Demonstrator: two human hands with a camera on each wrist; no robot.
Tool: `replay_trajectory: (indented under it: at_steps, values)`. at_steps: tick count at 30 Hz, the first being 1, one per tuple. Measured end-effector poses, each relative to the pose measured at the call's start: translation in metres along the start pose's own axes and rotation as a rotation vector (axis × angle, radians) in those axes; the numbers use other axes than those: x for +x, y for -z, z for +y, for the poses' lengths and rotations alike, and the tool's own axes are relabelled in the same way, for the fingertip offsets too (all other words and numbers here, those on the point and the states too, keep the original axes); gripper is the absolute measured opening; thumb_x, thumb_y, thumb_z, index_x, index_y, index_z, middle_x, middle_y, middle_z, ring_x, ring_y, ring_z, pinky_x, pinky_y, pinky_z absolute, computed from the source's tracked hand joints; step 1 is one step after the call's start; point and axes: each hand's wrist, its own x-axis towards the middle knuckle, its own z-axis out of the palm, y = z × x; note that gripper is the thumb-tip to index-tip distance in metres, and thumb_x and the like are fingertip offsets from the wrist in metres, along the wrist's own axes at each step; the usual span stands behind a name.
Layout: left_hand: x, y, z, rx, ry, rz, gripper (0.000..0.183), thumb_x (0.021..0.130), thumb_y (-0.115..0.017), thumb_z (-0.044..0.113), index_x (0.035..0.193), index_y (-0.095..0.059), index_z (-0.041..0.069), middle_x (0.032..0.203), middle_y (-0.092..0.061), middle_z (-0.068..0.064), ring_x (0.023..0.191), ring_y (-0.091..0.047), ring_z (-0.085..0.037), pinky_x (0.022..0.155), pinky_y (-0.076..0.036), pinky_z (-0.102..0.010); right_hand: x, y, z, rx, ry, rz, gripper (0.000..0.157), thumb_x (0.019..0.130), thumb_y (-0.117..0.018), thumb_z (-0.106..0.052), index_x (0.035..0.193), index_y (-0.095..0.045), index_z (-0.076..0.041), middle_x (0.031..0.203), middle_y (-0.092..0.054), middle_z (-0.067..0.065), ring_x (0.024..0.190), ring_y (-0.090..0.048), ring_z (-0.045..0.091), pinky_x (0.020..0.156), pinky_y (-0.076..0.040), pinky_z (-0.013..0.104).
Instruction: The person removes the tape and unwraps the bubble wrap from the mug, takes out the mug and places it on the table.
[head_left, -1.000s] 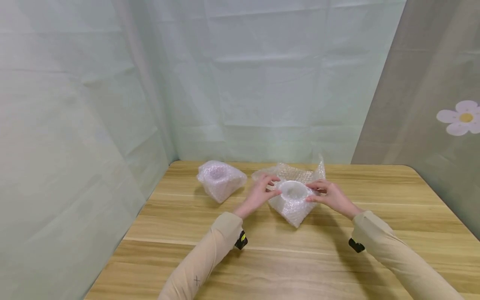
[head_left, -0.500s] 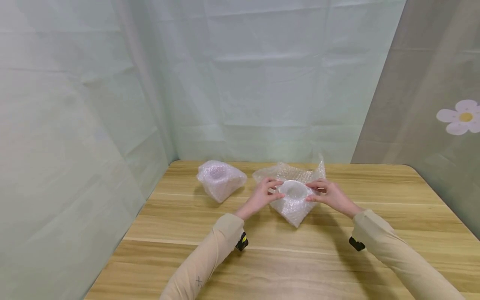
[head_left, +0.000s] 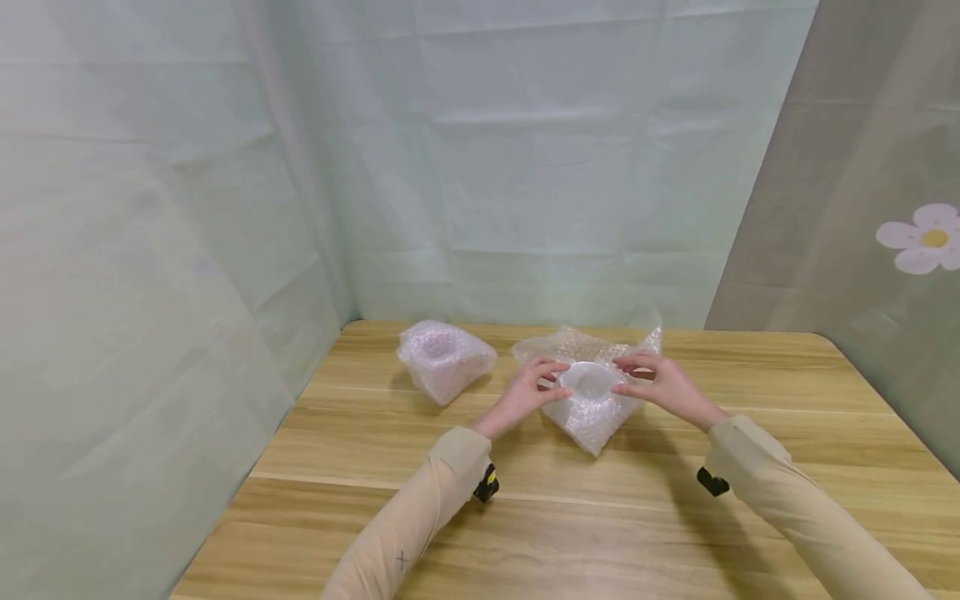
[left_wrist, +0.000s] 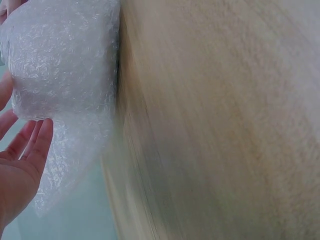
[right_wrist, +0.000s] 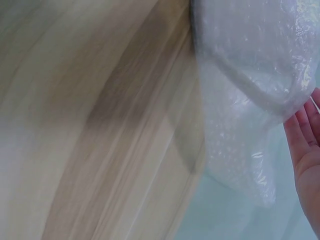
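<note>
A white round vessel point(head_left: 588, 380), partly covered in bubble wrap point(head_left: 590, 425), stands on the table between both hands; its exact kind is hidden. Its pale rim faces up. My left hand point(head_left: 527, 387) holds its left side, fingers bent behind the thumb. On the opposite side my right hand point(head_left: 667, 387) holds it with thumb and fingers near the rim. In the left wrist view, fingertips point(left_wrist: 45, 127) touch the wrapped side. The right wrist view shows only part of that hand point(right_wrist: 309, 142), against the wrap's edge.
To the left sits another bubble-wrapped bundle point(head_left: 444, 358), pinkish, with a round shape inside. Loose bubble wrap point(head_left: 573, 342) spreads behind the vessel and rises at the right. The wooden table point(head_left: 570, 533) ends at a pale cloth backdrop point(head_left: 525, 183).
My left hand has shifted slightly right, its thumb nearer the rim. My right hand stays almost in place at the vessel's right side. The loose wrap's raised right corner leans a little further right.
</note>
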Motion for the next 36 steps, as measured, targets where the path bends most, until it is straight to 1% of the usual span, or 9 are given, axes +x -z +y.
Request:
replay_trajectory:
  at_steps: [5, 13, 18, 20, 23, 26, 32, 34, 36]
  values:
    - [0.001, -0.001, -0.002, -0.002, 0.004, -0.007, 0.042, 0.081, -0.068, 0.013, 0.119, -0.055, -0.001, 0.112, -0.049, -0.011, 0.095, -0.052, -0.021, 0.079, -0.047, -0.028, 0.008, -0.002, 0.019, -0.015, 0.010, -0.006, 0.052, 0.078, -0.072, -0.019, 0.120, -0.053, 0.005, 0.122, -0.048, 0.018, 0.109, -0.045, 0.035, 0.090, -0.038, 0.047]
    - [0.000, 0.000, 0.001, -0.023, -0.023, -0.006, 0.045, 0.082, -0.067, 0.010, 0.122, -0.051, -0.003, 0.111, -0.050, -0.012, 0.095, -0.052, -0.021, 0.078, -0.046, -0.025, 0.014, -0.005, 0.024, -0.044, 0.050, -0.014, 0.053, 0.078, -0.072, -0.025, 0.122, -0.053, 0.000, 0.125, -0.047, 0.018, 0.114, -0.043, 0.031, 0.090, -0.040, 0.043]
    - [-0.007, 0.007, 0.025, -0.072, -0.042, -0.011, 0.043, 0.082, -0.065, 0.001, 0.120, -0.049, -0.011, 0.111, -0.049, -0.023, 0.097, -0.051, -0.034, 0.081, -0.046, -0.038, 0.014, -0.008, 0.025, -0.038, 0.040, -0.012, 0.054, 0.079, -0.071, -0.025, 0.123, -0.053, -0.001, 0.126, -0.048, 0.016, 0.115, -0.042, 0.032, 0.091, -0.038, 0.045]
    - [-0.010, 0.009, 0.036, -0.077, -0.032, -0.014, 0.042, 0.081, -0.065, -0.002, 0.119, -0.048, -0.013, 0.111, -0.047, -0.027, 0.097, -0.050, -0.038, 0.081, -0.046, -0.040, 0.014, -0.008, 0.026, -0.037, 0.033, -0.011, 0.054, 0.079, -0.071, -0.025, 0.123, -0.052, 0.000, 0.126, -0.048, 0.016, 0.116, -0.041, 0.033, 0.091, -0.037, 0.047]
    - [-0.012, 0.010, 0.040, -0.071, -0.021, -0.015, 0.042, 0.082, -0.064, -0.002, 0.119, -0.048, -0.013, 0.112, -0.047, -0.027, 0.098, -0.049, -0.038, 0.082, -0.045, -0.039, 0.014, -0.008, 0.025, -0.039, 0.032, -0.002, 0.050, 0.080, -0.070, -0.022, 0.122, -0.053, 0.000, 0.126, -0.048, 0.016, 0.115, -0.041, 0.034, 0.092, -0.034, 0.049]
    - [-0.010, 0.007, 0.033, -0.077, -0.020, -0.007, 0.044, 0.081, -0.066, 0.001, 0.119, -0.049, -0.012, 0.112, -0.047, -0.026, 0.098, -0.050, -0.038, 0.081, -0.046, -0.038, 0.014, -0.007, 0.020, -0.048, 0.044, 0.018, 0.046, 0.081, -0.069, -0.014, 0.120, -0.054, 0.003, 0.123, -0.050, 0.019, 0.113, -0.043, 0.035, 0.092, -0.034, 0.050]
    - [-0.001, 0.000, 0.003, -0.018, 0.010, -0.001, 0.045, 0.081, -0.069, 0.010, 0.121, -0.053, -0.003, 0.112, -0.050, -0.012, 0.095, -0.052, -0.023, 0.077, -0.046, -0.024, 0.010, -0.004, -0.012, -0.055, 0.066, 0.059, 0.036, 0.080, -0.065, 0.005, 0.113, -0.053, 0.014, 0.114, -0.050, 0.030, 0.104, -0.046, 0.045, 0.087, -0.038, 0.053]
    - [0.000, 0.001, 0.001, -0.011, 0.010, -0.001, 0.045, 0.081, -0.069, 0.012, 0.121, -0.053, -0.002, 0.111, -0.050, -0.011, 0.094, -0.052, -0.022, 0.077, -0.046, -0.023, 0.009, -0.002, -0.019, -0.052, 0.058, 0.072, 0.034, 0.080, -0.064, 0.007, 0.111, -0.054, 0.015, 0.112, -0.050, 0.031, 0.102, -0.046, 0.046, 0.086, -0.039, 0.052]
    - [-0.003, 0.002, 0.007, -0.036, 0.004, 0.000, 0.045, 0.081, -0.068, 0.009, 0.121, -0.052, -0.005, 0.112, -0.050, -0.015, 0.096, -0.052, -0.027, 0.080, -0.046, -0.030, 0.008, -0.001, -0.021, -0.051, 0.042, 0.080, 0.033, 0.080, -0.063, 0.007, 0.110, -0.054, 0.015, 0.110, -0.050, 0.030, 0.101, -0.047, 0.046, 0.086, -0.040, 0.052]
